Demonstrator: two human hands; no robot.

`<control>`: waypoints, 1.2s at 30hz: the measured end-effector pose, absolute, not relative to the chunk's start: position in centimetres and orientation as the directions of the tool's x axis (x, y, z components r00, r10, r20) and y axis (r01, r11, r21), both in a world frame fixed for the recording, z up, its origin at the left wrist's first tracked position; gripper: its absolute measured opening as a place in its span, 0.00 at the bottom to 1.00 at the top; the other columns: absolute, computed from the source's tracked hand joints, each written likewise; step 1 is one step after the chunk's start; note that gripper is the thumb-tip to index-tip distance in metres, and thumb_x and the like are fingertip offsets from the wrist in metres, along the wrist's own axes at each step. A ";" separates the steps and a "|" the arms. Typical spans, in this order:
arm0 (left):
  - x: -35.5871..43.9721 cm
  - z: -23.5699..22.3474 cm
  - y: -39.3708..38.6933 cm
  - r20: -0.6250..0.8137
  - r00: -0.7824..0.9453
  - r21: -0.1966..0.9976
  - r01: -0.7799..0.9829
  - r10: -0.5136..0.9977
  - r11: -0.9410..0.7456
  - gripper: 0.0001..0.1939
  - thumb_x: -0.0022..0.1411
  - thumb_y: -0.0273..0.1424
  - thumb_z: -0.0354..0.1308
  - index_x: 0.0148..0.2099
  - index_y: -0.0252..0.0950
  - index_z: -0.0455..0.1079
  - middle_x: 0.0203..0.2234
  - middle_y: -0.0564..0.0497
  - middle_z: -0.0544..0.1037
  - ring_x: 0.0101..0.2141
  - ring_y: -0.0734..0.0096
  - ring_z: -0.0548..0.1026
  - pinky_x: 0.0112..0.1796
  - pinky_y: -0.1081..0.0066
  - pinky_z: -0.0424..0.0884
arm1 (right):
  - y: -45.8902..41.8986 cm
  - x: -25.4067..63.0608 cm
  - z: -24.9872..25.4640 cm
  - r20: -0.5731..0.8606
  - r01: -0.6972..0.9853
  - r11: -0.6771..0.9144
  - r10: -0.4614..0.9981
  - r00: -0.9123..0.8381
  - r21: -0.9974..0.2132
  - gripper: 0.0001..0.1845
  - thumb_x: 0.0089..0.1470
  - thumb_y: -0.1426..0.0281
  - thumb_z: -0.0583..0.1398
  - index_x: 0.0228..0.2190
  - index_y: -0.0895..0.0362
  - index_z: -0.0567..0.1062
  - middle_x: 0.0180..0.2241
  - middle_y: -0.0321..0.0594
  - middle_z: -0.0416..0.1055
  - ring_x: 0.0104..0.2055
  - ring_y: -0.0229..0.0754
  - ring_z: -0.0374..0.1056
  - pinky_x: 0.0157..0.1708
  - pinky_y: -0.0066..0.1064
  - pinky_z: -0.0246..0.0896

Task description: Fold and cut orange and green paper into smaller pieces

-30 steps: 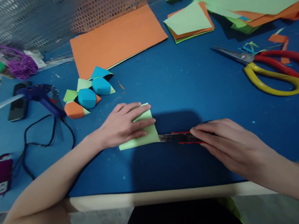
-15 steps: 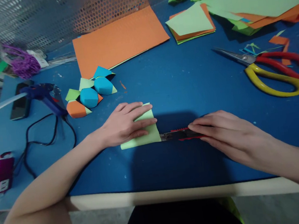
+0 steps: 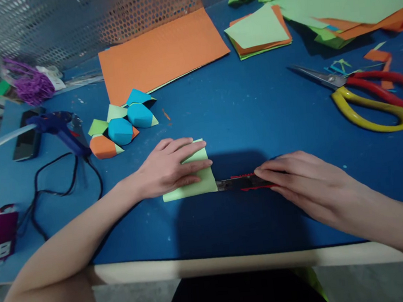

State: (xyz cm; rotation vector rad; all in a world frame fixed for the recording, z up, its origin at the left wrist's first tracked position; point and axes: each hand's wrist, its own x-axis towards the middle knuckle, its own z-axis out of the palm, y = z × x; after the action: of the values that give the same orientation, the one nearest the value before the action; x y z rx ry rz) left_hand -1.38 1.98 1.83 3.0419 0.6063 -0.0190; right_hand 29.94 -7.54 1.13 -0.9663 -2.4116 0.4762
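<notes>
A folded sheet of pale green paper (image 3: 204,172) lies on the blue table just left of the middle. My left hand (image 3: 169,166) rests flat on it with fingers apart, holding the sheet down. From the right, my right hand (image 3: 298,179) is closed around the red handles of a pair of pliers (image 3: 239,182). The dark jaws of the pliers meet the paper's lower right corner; how far they reach into the fold is hidden.
Coloured paper pieces (image 3: 120,130) stand left of centre, near a blue glue gun (image 3: 58,127) and its cord. Red-and-yellow scissors (image 3: 372,99) lie at right. Orange sheets (image 3: 162,54), a small paper stack (image 3: 259,32) and loose paper sit at the back. A phone (image 3: 27,135) lies left.
</notes>
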 end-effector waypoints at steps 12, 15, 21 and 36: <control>-1.3 1.8 2.0 -0.005 0.924 0.012 0.383 0.383 -0.924 0.20 0.70 0.41 0.51 0.62 0.48 0.67 0.61 0.44 0.67 0.58 0.51 0.66 0.47 0.59 0.61 | -8.9 29.5 1.6 0.292 0.581 0.654 0.747 -0.598 -0.484 0.19 0.62 0.80 0.53 0.53 0.61 0.66 0.44 0.51 0.72 0.45 0.47 0.67 0.38 0.39 0.64; -1.3 1.7 2.0 -0.006 0.925 0.006 0.381 0.380 -0.925 0.20 0.69 0.41 0.52 0.62 0.48 0.67 0.61 0.44 0.67 0.58 0.52 0.66 0.48 0.59 0.60 | -9.0 29.3 1.3 0.303 0.593 0.648 0.756 -0.580 -0.479 0.19 0.62 0.79 0.53 0.55 0.60 0.66 0.45 0.51 0.71 0.45 0.48 0.67 0.39 0.40 0.64; -1.3 1.7 2.0 0.007 0.927 -0.002 0.376 0.376 -0.927 0.20 0.70 0.41 0.51 0.61 0.47 0.67 0.61 0.43 0.68 0.58 0.52 0.66 0.47 0.59 0.61 | -9.1 29.1 1.1 0.304 0.577 0.642 0.758 -0.576 -0.505 0.20 0.62 0.79 0.53 0.55 0.59 0.66 0.46 0.50 0.71 0.45 0.47 0.67 0.38 0.40 0.63; -1.3 1.7 1.9 0.009 0.928 -0.014 0.372 0.372 -0.928 0.20 0.70 0.41 0.50 0.62 0.47 0.67 0.61 0.43 0.68 0.58 0.51 0.66 0.47 0.59 0.61 | -9.4 28.8 1.0 0.307 0.590 0.646 0.757 -0.577 -0.485 0.21 0.62 0.80 0.53 0.56 0.60 0.65 0.46 0.52 0.71 0.46 0.49 0.67 0.39 0.41 0.64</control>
State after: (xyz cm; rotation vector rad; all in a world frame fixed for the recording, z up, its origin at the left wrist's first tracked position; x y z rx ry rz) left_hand -1.28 1.91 1.67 3.0995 0.5984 0.0091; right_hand 28.81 -9.44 0.99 -1.0508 -2.3748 0.4554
